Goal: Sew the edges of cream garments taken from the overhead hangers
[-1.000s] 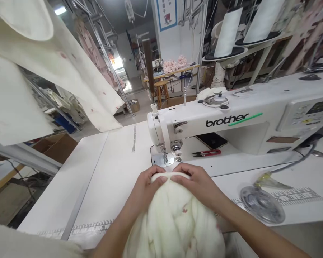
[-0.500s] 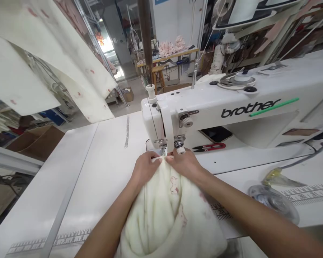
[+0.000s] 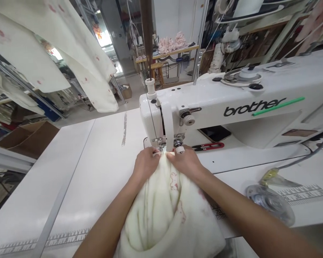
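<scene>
A bundle of cream fleece fabric [image 3: 167, 211] with small pink prints lies bunched on the white sewing table [image 3: 97, 172] in front of me. My left hand [image 3: 144, 165] pinches its front edge on the left, fingers closed. My right hand [image 3: 187, 163] grips the same edge on the right, fingers closed. Both hold the edge right at the presser foot and needle [image 3: 163, 146] of the white Brother sewing machine [image 3: 231, 107].
Red thread snips [image 3: 208, 146] and a dark phone [image 3: 215, 133] lie under the machine arm. A clear plastic disc [image 3: 270, 204] and a yellowish tool [image 3: 271, 176] sit at right. Cream garments [image 3: 70, 46] hang at upper left. A cardboard box [image 3: 29, 134] stands beyond the table's left edge.
Both hands have carried the fabric edge forward from the table's near part up to the presser foot. Over the last half second they barely moved.
</scene>
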Available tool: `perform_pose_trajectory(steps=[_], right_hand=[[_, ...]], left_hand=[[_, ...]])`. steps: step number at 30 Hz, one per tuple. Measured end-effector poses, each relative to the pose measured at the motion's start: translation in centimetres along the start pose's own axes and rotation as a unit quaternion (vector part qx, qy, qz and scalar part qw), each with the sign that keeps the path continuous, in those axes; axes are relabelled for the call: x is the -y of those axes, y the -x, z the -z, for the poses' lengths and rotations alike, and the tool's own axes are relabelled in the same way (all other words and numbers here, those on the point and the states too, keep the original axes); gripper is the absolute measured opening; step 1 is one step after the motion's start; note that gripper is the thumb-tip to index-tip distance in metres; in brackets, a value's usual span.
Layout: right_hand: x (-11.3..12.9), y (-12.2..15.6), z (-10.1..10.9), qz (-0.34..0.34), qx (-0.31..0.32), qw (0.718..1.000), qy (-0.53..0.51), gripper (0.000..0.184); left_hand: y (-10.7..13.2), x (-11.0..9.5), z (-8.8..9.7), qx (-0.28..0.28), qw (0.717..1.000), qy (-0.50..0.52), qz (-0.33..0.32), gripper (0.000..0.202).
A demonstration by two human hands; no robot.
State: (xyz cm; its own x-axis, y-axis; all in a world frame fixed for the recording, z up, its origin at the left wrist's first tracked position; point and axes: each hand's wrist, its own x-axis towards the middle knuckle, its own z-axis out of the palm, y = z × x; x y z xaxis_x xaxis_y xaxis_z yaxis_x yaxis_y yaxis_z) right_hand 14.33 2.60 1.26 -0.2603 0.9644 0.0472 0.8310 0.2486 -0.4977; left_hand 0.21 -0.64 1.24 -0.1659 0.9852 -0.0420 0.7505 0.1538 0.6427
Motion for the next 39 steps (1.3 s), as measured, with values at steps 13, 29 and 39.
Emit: perform_pose_trajectory(steps=[13, 29, 39], right_hand=[[0.5, 0.4, 1.0, 0.029, -0.016, 0.999, 0.004, 0.012], [0.0, -0.3, 0.1, 0.041, -0.026, 0.998, 0.047, 0.011], [0.0, -0.2, -0.6, 0.047, -0.054, 0.996, 0.047, 0.018]], left_hand=[[-0.3, 0.1, -0.4, -0.021, 0.999, 0.015, -0.021, 0.015], [-0.9, 0.8, -1.0, -0.060, 0.997, 0.039, -0.039, 0.013], [-1.3, 0.8, -1.2, -0.087, 0.994, 0.014, -0.061, 0.019]])
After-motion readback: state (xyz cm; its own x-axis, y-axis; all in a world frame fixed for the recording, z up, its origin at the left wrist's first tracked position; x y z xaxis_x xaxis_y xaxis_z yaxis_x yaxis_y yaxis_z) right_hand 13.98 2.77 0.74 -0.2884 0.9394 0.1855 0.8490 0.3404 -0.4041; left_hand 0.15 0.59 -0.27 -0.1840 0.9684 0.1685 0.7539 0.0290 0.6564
